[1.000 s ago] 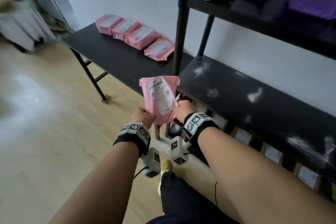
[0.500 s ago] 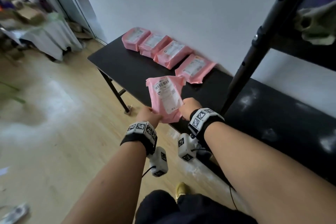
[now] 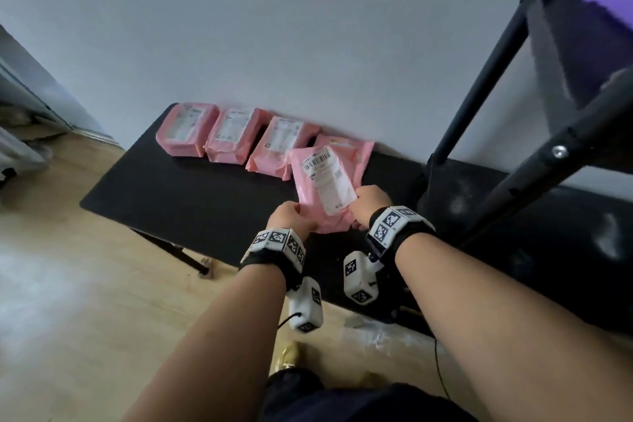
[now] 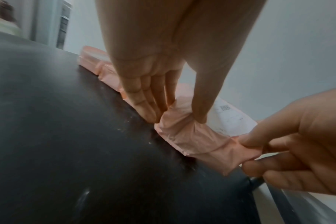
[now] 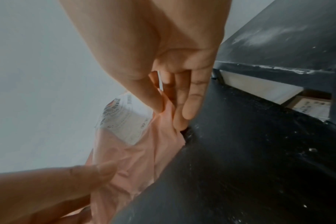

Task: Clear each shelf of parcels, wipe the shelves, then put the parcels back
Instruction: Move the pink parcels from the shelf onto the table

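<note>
Four pink parcels (image 3: 236, 139) are laid in a row on the black table (image 3: 164, 188) by the wall, probably to keep the shelf free for wiping. The fifth parcel (image 3: 323, 187) is pinched at its lower left corner by the left hand (image 3: 291, 216) and at its lower right corner by the right hand (image 3: 371, 200), upright above the table. Compared with half a second ago, it has been carried nearer to the row.

Both forearms reach forward, the left hand (image 3: 290, 216) and right hand (image 3: 370, 199) each pinching a lower corner of one parcel (image 3: 325, 188)
</note>
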Tool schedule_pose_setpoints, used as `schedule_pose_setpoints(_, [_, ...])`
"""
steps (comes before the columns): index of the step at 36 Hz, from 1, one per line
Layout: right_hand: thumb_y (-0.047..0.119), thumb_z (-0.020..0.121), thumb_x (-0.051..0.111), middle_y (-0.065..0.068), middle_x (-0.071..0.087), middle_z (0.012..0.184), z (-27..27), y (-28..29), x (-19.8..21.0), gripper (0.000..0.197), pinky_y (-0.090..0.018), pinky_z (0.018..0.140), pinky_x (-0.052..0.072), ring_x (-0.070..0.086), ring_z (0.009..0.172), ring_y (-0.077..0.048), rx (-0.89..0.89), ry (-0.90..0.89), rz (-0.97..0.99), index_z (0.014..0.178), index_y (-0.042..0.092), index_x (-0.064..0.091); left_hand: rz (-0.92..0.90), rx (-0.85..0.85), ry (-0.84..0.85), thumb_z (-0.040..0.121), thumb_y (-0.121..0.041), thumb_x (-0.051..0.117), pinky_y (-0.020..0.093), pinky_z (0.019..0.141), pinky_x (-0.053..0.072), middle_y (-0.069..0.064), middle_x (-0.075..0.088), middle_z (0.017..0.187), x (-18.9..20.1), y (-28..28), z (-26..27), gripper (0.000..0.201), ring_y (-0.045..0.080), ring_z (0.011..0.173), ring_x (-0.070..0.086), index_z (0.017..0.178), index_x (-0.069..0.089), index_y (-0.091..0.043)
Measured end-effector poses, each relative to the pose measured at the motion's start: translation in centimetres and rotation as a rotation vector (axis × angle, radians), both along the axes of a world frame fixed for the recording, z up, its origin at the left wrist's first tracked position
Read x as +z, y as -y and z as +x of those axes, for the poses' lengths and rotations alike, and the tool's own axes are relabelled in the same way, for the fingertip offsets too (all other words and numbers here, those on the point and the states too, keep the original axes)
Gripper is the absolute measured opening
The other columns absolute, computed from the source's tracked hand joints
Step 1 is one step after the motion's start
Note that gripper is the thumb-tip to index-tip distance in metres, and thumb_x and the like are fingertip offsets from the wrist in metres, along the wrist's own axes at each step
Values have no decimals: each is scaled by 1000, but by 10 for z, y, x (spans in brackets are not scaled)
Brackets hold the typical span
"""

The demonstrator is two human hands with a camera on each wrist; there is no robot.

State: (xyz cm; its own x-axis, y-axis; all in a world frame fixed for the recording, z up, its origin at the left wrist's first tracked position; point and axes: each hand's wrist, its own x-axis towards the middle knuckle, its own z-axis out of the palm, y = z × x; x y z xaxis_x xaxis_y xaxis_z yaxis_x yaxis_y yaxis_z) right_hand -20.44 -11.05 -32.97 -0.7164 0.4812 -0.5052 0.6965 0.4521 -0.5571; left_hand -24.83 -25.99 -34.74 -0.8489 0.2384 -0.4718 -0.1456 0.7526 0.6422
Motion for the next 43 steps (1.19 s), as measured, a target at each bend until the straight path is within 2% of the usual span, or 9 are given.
schedule_pose_setpoints(7, [11,89,40,-19,69,95,-7,-17,-5,27,-48,81,56,67,88,-38,-271,-38,62,95,2,65,60,-278,-10,79,-22,71,21,62,42,-3,61,69,-2,-29,-43,19,12,66,57,92,68,-8])
schedule_pose_setpoints(10, [11,88,38,-18,68,99,-4,-23,-6,27,-47,82,56,67,91,-38,-389,-47,93,97,5,63,103,-344,-14,85,-26,63,27,69,46,5,70,84,-9,-45,-48,16,20,77,65,92,66,-12])
schedule_pose_setpoints(16, [11,88,34,-20,67,102,0,-43,-10,24,-47,82,56,67,91,-38,-521,-28,129,93,7,58,144,-444,27,92,-24,57,13,57,40,6,69,105,-16,-78,-48,31,11,78,58,119,62,-10])
schedule_pose_setpoints(20, [7,92,33,-22,65,107,-5,-60,-10,22,-44,86,54,65,97,-38,-556,3,173,91,8,55,119,-472,47,95,-27,52,23,78,41,8,65,116,-15,-101,-55,37,19,96,59,126,57,-9])
schedule_pose_setpoints(26, [9,95,35,-16,62,116,-14,-80,-18,31,-30,82,44,60,107,-34,-591,46,185,115,4,58,47,-547,128,92,-16,52,28,83,43,10,61,119,-16,-127,-64,33,20,96,56,123,56,-6])
schedule_pose_setpoints(28, [10,96,37,-15,61,121,-16,-81,-22,31,-31,86,44,58,111,-33,-592,63,187,119,5,57,35,-557,163,90,-16,54,35,91,47,13,61,120,-15,-131,-65,34,26,103,59,122,55,-6])
schedule_pose_setpoints(30, [10,96,41,-15,57,128,-19,-80,-27,34,-33,94,44,55,116,-32,-595,76,184,126,6,54,20,-554,195,87,-18,58,41,98,46,12,57,129,-18,-132,-66,49,28,111,57,134,47,-8])
schedule_pose_setpoints(36, [14,95,45,-17,42,136,-24,-81,-30,45,-36,96,45,53,117,-30,-574,114,173,139,9,41,-22,-543,164,90,-17,55,34,102,39,9,49,139,-20,-130,-76,57,25,124,50,144,37,-12])
schedule_pose_setpoints(43, [13,96,45,-15,40,138,-19,-74,-25,45,-35,95,47,53,116,-29,-557,107,161,141,10,42,-24,-543,142,90,-17,55,33,105,36,9,47,142,-17,-123,-78,58,24,126,48,145,36,-13])
